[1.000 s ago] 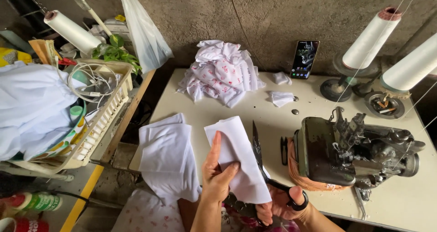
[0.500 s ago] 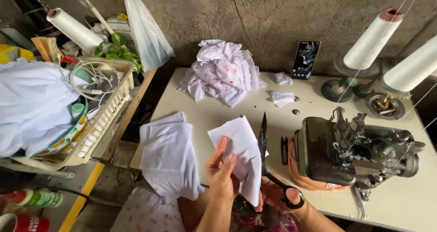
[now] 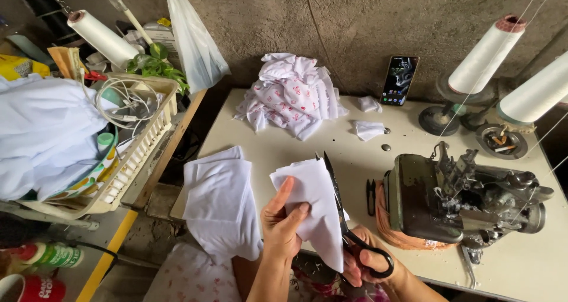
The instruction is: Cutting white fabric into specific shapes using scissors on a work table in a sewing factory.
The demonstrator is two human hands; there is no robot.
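My left hand (image 3: 284,222) grips a folded piece of white cloth (image 3: 316,210) and holds it up over the front edge of the sewing table (image 3: 331,148). My right hand (image 3: 370,263) has its fingers through the black handles of a pair of scissors (image 3: 340,213). The blades point up and lie along the right edge of the white cloth. A stack of white cloth pieces (image 3: 220,201) lies on the table to the left of my hands, hanging over the edge.
A grey sewing machine (image 3: 455,198) stands at the right, small black snips (image 3: 370,195) beside it. A heap of white printed fabric (image 3: 293,95), a phone (image 3: 400,80) and thread cones (image 3: 485,56) sit at the back. A basket (image 3: 139,160) stands left.
The scissors have swung up from under the cloth to its right edge, blades now upright. My left hand has lifted the cloth and shifted its grip.
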